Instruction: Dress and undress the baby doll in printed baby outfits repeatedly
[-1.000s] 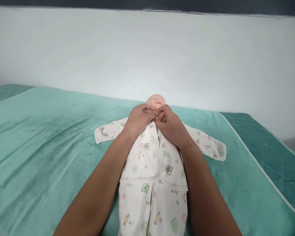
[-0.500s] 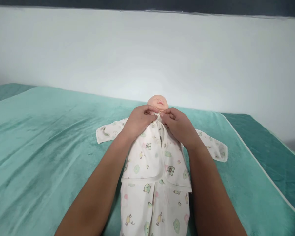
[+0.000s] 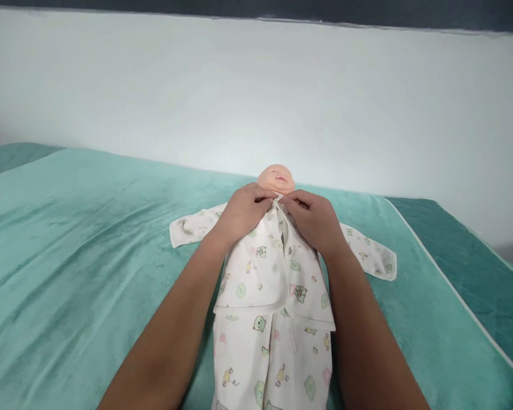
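A baby doll (image 3: 277,177) lies on its back, its head toward the wall. It wears a white long-sleeved baby shirt (image 3: 256,279) printed with small green and pink animals, and matching trousers (image 3: 241,359). Just below the doll's chin, my left hand (image 3: 247,212) pinches one side of the shirt's neckline. My right hand (image 3: 312,219) pinches the other side, close by. The front edges meet at the fingertips and gape slightly lower on the chest. Whatever fastening lies between the fingers is too small to make out. Both sleeves stretch outward.
A teal plush blanket (image 3: 89,245) with some wrinkles covers the surface under the doll. Darker teal cloth (image 3: 465,256) shows beyond its pale edge on the right. Behind rises a white wall (image 3: 256,91) with a dark band on top.
My fingertips have drawn slightly closer at the neckline, and the fabric there is bunched a little differently. The view has shifted very slightly.
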`<state>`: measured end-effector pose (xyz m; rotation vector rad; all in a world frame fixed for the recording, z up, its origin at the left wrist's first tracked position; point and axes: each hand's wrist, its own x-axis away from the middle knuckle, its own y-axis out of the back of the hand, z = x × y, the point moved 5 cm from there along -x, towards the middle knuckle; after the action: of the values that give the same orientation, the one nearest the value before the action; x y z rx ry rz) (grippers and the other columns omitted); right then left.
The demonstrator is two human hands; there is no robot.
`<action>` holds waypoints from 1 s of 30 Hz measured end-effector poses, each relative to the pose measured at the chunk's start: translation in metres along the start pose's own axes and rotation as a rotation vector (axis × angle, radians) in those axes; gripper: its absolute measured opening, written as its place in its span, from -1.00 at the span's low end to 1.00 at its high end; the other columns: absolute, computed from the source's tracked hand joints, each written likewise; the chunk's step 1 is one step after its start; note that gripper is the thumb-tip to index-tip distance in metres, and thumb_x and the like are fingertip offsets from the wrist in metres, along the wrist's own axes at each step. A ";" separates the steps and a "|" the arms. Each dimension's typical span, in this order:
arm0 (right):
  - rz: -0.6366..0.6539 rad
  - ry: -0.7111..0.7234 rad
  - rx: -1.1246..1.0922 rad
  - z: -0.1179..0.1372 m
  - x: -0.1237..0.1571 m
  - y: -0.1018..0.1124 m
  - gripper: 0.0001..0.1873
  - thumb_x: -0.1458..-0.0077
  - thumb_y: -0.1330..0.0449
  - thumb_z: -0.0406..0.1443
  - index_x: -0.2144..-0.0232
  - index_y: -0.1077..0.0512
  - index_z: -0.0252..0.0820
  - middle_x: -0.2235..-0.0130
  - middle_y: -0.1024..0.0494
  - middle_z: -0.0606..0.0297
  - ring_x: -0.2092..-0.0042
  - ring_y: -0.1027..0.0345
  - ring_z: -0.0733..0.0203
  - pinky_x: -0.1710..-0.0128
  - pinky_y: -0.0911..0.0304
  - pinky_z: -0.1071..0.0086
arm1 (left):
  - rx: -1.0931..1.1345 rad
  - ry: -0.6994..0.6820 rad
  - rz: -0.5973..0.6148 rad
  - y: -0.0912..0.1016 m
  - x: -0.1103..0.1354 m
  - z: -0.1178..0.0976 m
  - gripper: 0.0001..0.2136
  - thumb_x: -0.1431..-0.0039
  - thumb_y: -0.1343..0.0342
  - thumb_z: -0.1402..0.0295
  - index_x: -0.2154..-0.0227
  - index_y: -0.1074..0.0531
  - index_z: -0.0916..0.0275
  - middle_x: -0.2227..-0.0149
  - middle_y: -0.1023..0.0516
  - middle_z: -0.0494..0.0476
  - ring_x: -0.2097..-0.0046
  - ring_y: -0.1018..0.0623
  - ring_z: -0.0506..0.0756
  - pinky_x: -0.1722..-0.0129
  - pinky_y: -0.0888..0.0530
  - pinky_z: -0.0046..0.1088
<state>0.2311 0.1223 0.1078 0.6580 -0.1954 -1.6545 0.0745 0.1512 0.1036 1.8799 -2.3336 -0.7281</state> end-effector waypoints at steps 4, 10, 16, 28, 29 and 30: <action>-0.022 -0.035 -0.018 0.007 0.015 0.008 -0.75 -0.17 -0.13 -0.13 0.38 -0.54 -0.10 0.39 -0.52 0.35 0.34 -0.29 0.22 0.33 -0.16 0.35 | 0.031 -0.042 -0.039 0.000 0.005 -0.005 -0.81 -0.17 -0.13 0.32 0.25 -0.63 0.08 0.15 -0.59 0.07 0.13 -0.52 0.10 0.07 -0.38 -0.35; 0.039 -0.115 0.049 0.020 0.052 0.011 -0.76 -0.11 -0.23 -0.06 0.37 -0.40 -0.09 0.44 -0.43 0.39 0.43 -0.23 0.27 0.41 -0.13 0.37 | 0.133 0.026 -0.015 0.004 0.024 -0.010 -0.80 -0.17 -0.14 0.18 0.41 -0.54 0.18 0.41 -0.51 0.02 0.40 -0.37 0.02 0.39 -0.25 -0.42; -0.100 -0.082 0.105 0.016 0.057 0.003 -0.82 -0.10 -0.23 -0.13 0.36 -0.40 -0.11 0.38 -0.49 0.34 0.39 -0.27 0.24 0.32 -0.18 0.32 | 0.109 0.051 0.091 0.007 0.034 -0.009 -0.81 -0.11 -0.21 0.16 0.37 -0.55 0.18 0.38 -0.51 0.04 0.39 -0.37 0.02 0.39 -0.25 -0.44; -0.101 -0.181 -0.295 0.014 0.043 0.006 -0.83 -0.05 -0.25 -0.18 0.41 -0.55 -0.15 0.38 -0.56 0.34 0.36 -0.34 0.23 0.33 -0.20 0.36 | 0.229 0.025 0.056 0.002 0.032 -0.016 -0.81 -0.12 -0.21 0.18 0.40 -0.46 0.20 0.40 -0.47 0.01 0.38 -0.38 0.00 0.37 -0.28 -0.44; -0.116 -0.183 -0.316 0.014 0.043 0.005 -0.84 -0.04 -0.26 -0.18 0.42 -0.55 -0.15 0.38 -0.57 0.35 0.36 -0.34 0.24 0.33 -0.21 0.37 | 0.252 0.027 0.035 0.000 0.032 -0.017 -0.82 -0.13 -0.21 0.19 0.39 -0.46 0.21 0.38 -0.49 0.02 0.37 -0.40 0.00 0.36 -0.29 -0.44; -0.134 -0.188 -0.331 0.013 0.043 0.005 -0.84 -0.03 -0.27 -0.19 0.42 -0.55 -0.15 0.38 -0.57 0.35 0.36 -0.34 0.25 0.33 -0.21 0.37 | 0.261 0.030 0.026 -0.001 0.032 -0.019 -0.83 -0.14 -0.20 0.20 0.39 -0.46 0.21 0.37 -0.50 0.03 0.36 -0.41 0.00 0.36 -0.29 -0.44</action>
<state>0.2259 0.0775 0.1081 0.2693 -0.0100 -1.8257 0.0734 0.1149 0.1117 1.9352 -2.5341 -0.4058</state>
